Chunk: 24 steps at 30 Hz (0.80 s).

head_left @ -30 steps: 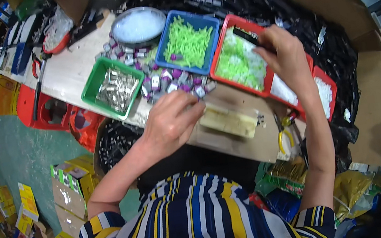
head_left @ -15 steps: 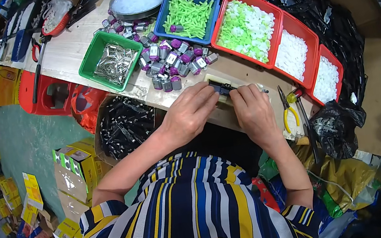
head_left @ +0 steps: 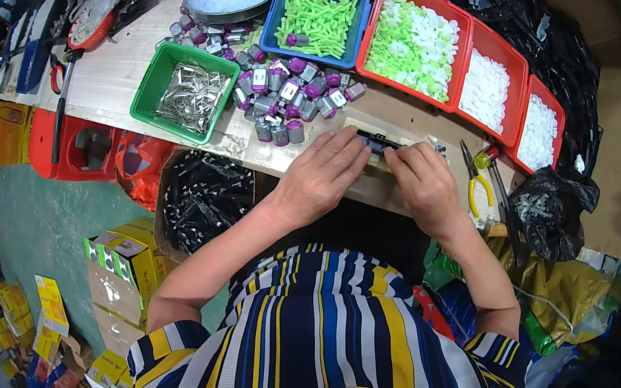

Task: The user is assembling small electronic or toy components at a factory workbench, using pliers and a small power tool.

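Note:
A small black plastic part point(head_left: 376, 142) rests in a pale, block-like holder point(head_left: 396, 137) at the bench's front edge. My left hand point(head_left: 323, 174) comes at it from the left, fingers together and fingertips on its left end. From the right, my right hand point(head_left: 428, 184) has thumb and fingers closed at its other end. My fingers hide much of the part, so its details cannot be made out. Just beyond my left hand lies a pile of small silver motors point(head_left: 288, 94) with purple ends.
Behind stand a green bin point(head_left: 139, 99) of metal pins, a blue bin point(head_left: 272, 21) of green sticks and red bins point(head_left: 464, 97) of white and green pieces. Yellow-handled pliers point(head_left: 474, 191), a screwdriver point(head_left: 486, 156) and a black bag point(head_left: 555, 211) lie right. Below left sits a box of black parts point(head_left: 204, 201).
The whole view has shifted slightly, so the bench things sit a little farther right. My right fingertips have come closer to my left ones along the black part.

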### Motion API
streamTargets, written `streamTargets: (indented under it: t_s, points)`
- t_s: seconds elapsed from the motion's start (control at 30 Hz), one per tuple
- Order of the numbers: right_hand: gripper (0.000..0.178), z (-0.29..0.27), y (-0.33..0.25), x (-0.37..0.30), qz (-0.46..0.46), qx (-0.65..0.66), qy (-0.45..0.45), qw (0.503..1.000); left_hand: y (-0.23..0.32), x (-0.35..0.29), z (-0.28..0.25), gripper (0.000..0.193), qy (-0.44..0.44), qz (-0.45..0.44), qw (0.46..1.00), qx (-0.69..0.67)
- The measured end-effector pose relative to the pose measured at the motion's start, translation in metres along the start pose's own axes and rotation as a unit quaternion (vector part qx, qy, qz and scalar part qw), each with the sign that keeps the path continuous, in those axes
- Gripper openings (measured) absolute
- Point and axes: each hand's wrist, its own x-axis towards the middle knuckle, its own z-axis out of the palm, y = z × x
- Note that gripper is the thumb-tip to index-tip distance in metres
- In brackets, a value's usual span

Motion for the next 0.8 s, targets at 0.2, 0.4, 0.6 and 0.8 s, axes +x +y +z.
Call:
streamTargets:
  t_s: [0.2,0.4,0.6,0.8]
  points:
    - [0.029,0.001,0.005,0.002,-0.003,0.032,0.015,0.999,0.0,-0.002,-0.001,0.036,-0.013,0.004,1.0,0.015]
    - [0.027,-0.001,0.017,0.002,0.024,0.135,0.027,0.99,-0.004,-0.003,0.001,0.04,-0.013,0.019,0.999,0.038]
    - [0.024,-0.006,0.021,0.002,0.066,0.189,0.02,0.98,-0.001,-0.003,0.001,0.042,0.015,0.003,1.0,0.005]
    - [0.016,-0.007,-0.001,0.054,0.062,0.132,0.073,0.987,-0.003,-0.004,-0.025,0.039,0.082,-0.005,0.997,0.005]
